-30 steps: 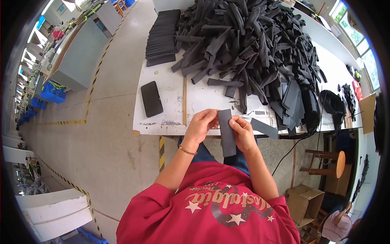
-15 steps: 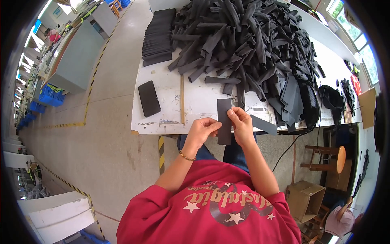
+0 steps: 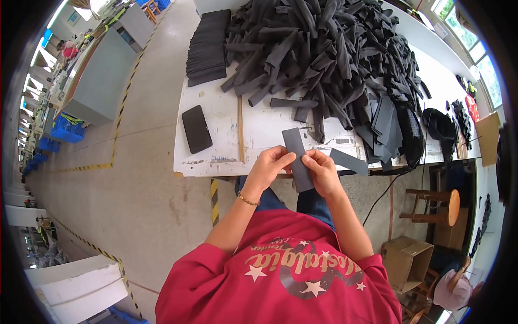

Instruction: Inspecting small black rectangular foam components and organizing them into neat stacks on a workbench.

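Observation:
Between my two hands, over the table's front edge, is a flat dark grey fabric strip (image 3: 298,154), tilted with its top to the left. My left hand (image 3: 274,168) pinches its left edge with thumb and fingers. My right hand (image 3: 321,171) grips the right edge, thumb on the face near the middle. Close to my right hand, another flat grey strip (image 3: 349,161) lies at the table edge. Beyond, a big heap of loose, curled dark strips (image 3: 324,59) covers the table's far part. A neat row of stacked strips (image 3: 206,48) lies at its left.
The white table (image 3: 221,124) bears a black phone (image 3: 197,129) and a narrow wooden strip (image 3: 241,129) on the left. Flat strips (image 3: 384,129) and a black bag-like item (image 3: 408,132) lie right. A wooden stool (image 3: 431,207) and cardboard box (image 3: 406,264) stand at right; a person (image 3: 453,289) sits behind.
The strip in my hands has turned from upright to slanted, its top tipping left. My right hand has slid lower along it, and my left hand has shifted slightly.

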Motion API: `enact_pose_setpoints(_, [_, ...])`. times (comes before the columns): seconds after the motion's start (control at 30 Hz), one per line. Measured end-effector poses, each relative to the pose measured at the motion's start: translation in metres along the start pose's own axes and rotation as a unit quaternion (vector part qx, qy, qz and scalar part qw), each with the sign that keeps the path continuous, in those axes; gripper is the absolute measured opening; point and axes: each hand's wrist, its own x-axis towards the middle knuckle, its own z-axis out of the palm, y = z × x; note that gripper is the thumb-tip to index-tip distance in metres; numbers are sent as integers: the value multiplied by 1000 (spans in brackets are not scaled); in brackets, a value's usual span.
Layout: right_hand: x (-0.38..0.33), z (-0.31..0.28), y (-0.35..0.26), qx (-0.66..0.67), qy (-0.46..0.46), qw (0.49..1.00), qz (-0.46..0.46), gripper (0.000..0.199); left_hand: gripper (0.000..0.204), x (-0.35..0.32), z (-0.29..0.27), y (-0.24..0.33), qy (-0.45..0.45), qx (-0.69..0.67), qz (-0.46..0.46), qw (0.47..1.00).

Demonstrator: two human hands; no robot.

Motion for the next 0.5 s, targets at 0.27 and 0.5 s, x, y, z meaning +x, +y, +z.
enact_pose_setpoints(0.27, [-1, -3, -2, -180, 29, 983, 13, 22, 21, 11, -13, -13, 109, -104, 22, 988])
enact_pose_setpoints(0.5, [22, -3, 15, -394, 98, 913, -44, 18, 25, 7, -10, -34, 124, -41, -49, 990])
